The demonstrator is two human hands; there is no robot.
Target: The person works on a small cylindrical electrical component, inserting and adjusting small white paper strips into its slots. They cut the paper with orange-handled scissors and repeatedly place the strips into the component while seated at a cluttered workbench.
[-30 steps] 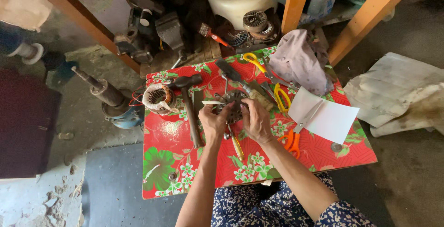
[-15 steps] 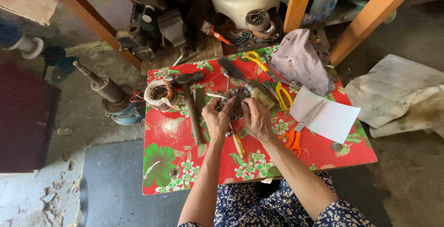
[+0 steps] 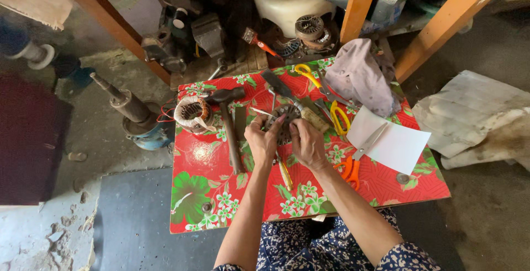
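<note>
Head view, looking down on a small worktop (image 3: pixel 199 193) covered in red floral oilcloth. At the near edge the person's forearms are reaching in over a dark flowered garment. Near the middle of the worktop, the left hand (image 3: pixel 264 143) and the right hand (image 3: pixel 307 145) are meeting on a round, dark, toothed metal part (image 3: pixel 285 123) — each hand's fingers are curling narrowly around its rim, holding it between them just above the cloth. A yellow-handled tool (image 3: pixel 285 175) is lying under the hands, pointing toward the near edge. Just left of the left hand a hammer (image 3: pixel 229 124) is lying with its handle toward the near edge and its dark head toward the far edge. Beside the hammer head, near the far left corner, a wound motor stator (image 3: pixel 193 114) is resting with red leads trailing off the left edge. Toward the right edge, orange-handled scissors (image 3: pixel 356 160) are lying across a white sheet of paper (image 3: pixel 395 146). Farther back — yellow-handled scissors (image 3: pixel 312 75) and a yellow-handled pair (image 3: pixel 338 117) are lying near the far edge, beside a crumpled grey cloth (image 3: pixel 361 75) at the far right corner. Beyond the worktop, motor parts are crowding the floor between orange wooden posts (image 3: pixel 359 6).
</note>
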